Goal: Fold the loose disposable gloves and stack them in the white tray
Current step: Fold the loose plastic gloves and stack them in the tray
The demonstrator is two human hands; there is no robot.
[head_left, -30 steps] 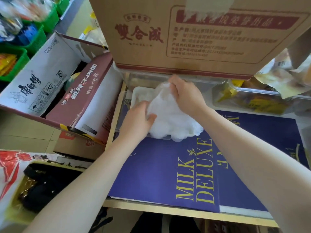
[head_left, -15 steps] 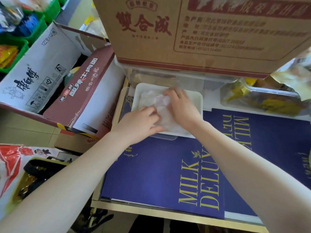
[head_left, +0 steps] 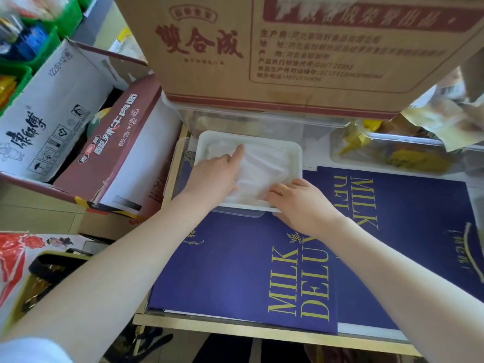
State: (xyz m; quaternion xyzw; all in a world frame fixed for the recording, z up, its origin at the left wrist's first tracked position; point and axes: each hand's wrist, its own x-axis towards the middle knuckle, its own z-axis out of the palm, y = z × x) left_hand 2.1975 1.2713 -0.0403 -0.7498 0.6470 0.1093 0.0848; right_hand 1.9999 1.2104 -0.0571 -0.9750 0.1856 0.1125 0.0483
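A white tray (head_left: 294, 153) sits at the back of the blue surface, just under a big cardboard box. Thin, translucent white folded gloves (head_left: 262, 169) lie flat inside it. My left hand (head_left: 212, 176) rests on the gloves at the tray's left side, its index finger stretched out and pressing them down. My right hand (head_left: 298, 203) lies over the tray's near right corner, fingers flat on the gloves' near edge. The hands hide part of the gloves.
A large brown cardboard box (head_left: 288, 48) overhangs the tray from behind. A clear plastic container (head_left: 392, 155) with yellow packets stands to the right. Blue "MILK DELUXE" cartons (head_left: 262, 271) cover the shelf. Open noodle boxes (head_left: 78, 132) stand to the left.
The gloves, held bunched above the tray a second ago, now lie flat in it. My right hand has slid to the near right corner and my left index finger has stretched out.
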